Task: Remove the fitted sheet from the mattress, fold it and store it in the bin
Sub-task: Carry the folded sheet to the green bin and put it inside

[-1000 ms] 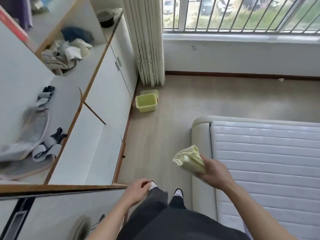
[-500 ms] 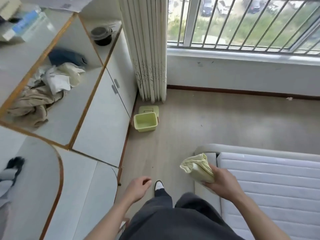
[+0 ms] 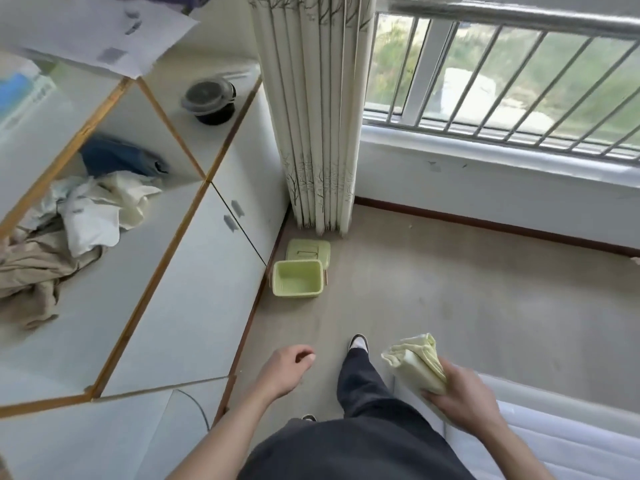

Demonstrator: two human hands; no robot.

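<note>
White quilted mattress (image 3: 554, 445) — cut off at the lower right edge, only a corner visible. Open pale green rectangular plastic bin (image 3: 298, 283) — on the wood-look floor (image 3: 450, 299), against the white cabinet (image 3: 194, 289); matching green lid (image 3: 308, 250) lies flat just behind the bin, under the pleated cream curtain (image 3: 311, 116). Folded pale green fitted sheet (image 3: 417, 362) — well short of the bin, gripped in the right hand (image 3: 464, 393), bundle projecting beyond the fingers. Left hand (image 3: 285, 370) — loosely curled, holding nothing

We see only a corner of the mattress (image 3: 554, 441), the rest cut off by the frame's lower right edge. Our right hand (image 3: 464, 393) hides the near end of the folded sheet (image 3: 415, 362), and the bin (image 3: 298, 283) covers part of its lid (image 3: 308, 250). Printing on the papers (image 3: 104, 32), far left of the bin, is too blurred to read.
</note>
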